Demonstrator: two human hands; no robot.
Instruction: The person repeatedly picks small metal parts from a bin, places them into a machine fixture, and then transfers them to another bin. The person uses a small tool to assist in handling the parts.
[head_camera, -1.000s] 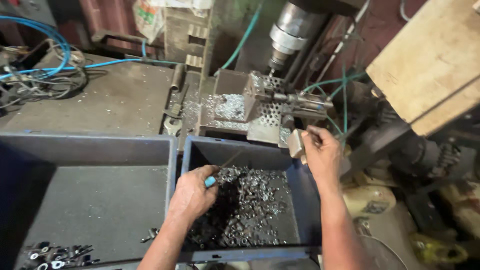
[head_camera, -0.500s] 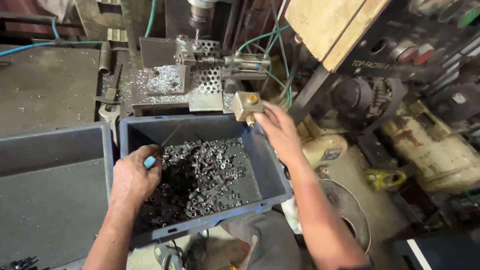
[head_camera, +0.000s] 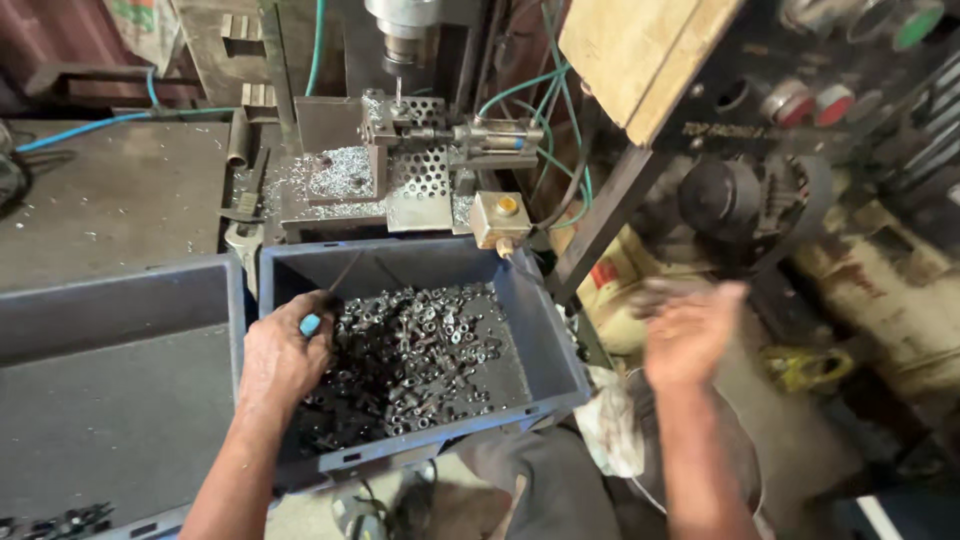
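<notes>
**Mid-batch: left hand in the parts bin, right hand off to the side**

Head view (only one I've got):

- Left hand (head_camera: 283, 355) is down in the blue bin (head_camera: 545, 340), fingers curled shut around a thin metal rod with a light-blue handle (head_camera: 310, 324). The rod's tip points up toward the bin's back wall.
- Small dark metal parts (head_camera: 420, 360) lie loose over the bin floor, heaped under and beside the left hand. Plenty in there, so I'd judge much of the batch is unprocessed.
- Right hand (head_camera: 690, 335) is in the air to the right of the bin, well apart from it, in front of the machine's belt housing. It's motion-blurred; the fingers look loosely spread and I see nothing in it (can't be fully sure with the blur).
- Drill press (head_camera: 405, 35) sits behind the bin. The perforated fixture (head_camera: 420, 170) under the spindle looks unloaded as far as I can tell, with bright swarf (head_camera: 340, 175) piled just left of it. Reads to me as between cycles.
- Second grey bin (head_camera: 120, 300) on the left has only a few dark pieces in its near corner (head_camera: 60, 522), so little looks finished.
- Steel counter (head_camera: 110, 210) at far left carries a blue hose.

My call: early to middle of the run, next part not yet picked.
</notes>
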